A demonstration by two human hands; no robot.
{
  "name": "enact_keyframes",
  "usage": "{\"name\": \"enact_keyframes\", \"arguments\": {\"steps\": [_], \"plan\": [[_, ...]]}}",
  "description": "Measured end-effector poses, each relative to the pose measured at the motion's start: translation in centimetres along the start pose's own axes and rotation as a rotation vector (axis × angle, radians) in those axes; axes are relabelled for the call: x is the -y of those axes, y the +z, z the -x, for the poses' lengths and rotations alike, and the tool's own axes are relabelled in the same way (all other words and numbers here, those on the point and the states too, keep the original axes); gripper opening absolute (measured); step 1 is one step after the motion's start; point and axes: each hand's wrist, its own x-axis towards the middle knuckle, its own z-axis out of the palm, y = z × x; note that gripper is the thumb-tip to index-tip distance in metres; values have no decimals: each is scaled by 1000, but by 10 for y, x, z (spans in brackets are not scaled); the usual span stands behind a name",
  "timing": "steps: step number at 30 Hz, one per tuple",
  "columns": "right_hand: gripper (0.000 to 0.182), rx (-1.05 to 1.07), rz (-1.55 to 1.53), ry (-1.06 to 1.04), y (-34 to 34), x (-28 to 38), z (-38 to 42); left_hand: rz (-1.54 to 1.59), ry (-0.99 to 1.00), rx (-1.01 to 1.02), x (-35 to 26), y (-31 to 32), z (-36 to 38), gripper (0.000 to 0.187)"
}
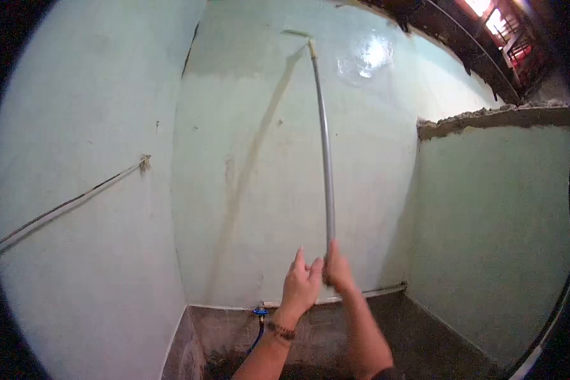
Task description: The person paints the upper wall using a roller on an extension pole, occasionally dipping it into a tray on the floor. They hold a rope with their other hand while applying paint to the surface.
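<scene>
A long grey extension pole (326,145) rises up the pale green wall, with a slim paint roller (296,33) at its top end against the upper wall. My right hand (338,269) is wrapped around the pole's lower part. Just left of it is my left hand (303,285), its index finger pointing up and its thumb spread toward the pole. A dark beaded bracelet (281,330) circles my left wrist. The pole's bottom end is hidden behind my hands.
Around the upper wall is a shiny wet-looking patch (367,56). A rope (69,201) is tied to the left wall. A blue tap with a hose (260,313) sits low on the wall. To the right runs a rough broken ledge (494,120), below dark roof beams (468,38).
</scene>
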Motion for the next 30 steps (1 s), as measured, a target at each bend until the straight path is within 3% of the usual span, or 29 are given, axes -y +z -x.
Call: {"name": "enact_keyframes", "arguments": {"steps": [1,3,4,5,9,13,14,18,22,24,25,27,28,29,30], "plan": [[65,16,-112,146,-9,28,-27,6,6,-9,-1,-14,8,63],[64,-23,-165,-22,-21,81,-65,12,-97,110,0,-44,24,59],[66,-44,-143,100,-27,111,-84,13,-99,97,2,-56,31,59],[67,-74,-77,17,-35,146,-82,-19,-109,94,4,-66,37,58],[62,39,-230,-64,-54,212,-154,-96,-184,102,29,-99,51,55],[59,-111,-116,-156,-60,262,-166,-99,-243,80,50,-112,66,55],[59,2,-177,-135,-66,265,-160,-104,-272,90,58,-112,70,55],[62,-40,-187,-74,-57,201,-160,-79,-369,176,62,-104,88,54],[66,-92,-14,-8,-36,63,-104,-46,-385,367,53,-82,111,54],[66,-32,-25,116,-24,17,-27,-43,-389,460,59,-69,124,54],[68,-138,99,-72,-9,-48,-15,-49,-396,552,62,-65,130,55],[63,-226,242,-119,22,-137,57,-51,-438,627,60,-60,138,57],[55,-216,245,-270,36,-151,109,-71,-451,655,62,-57,143,54],[49,-111,53,38,48,-141,160,-92,-458,679,65,-54,145,52],[42,-68,149,-3,69,-190,196,-93,-460,686,68,-51,148,52]]}}
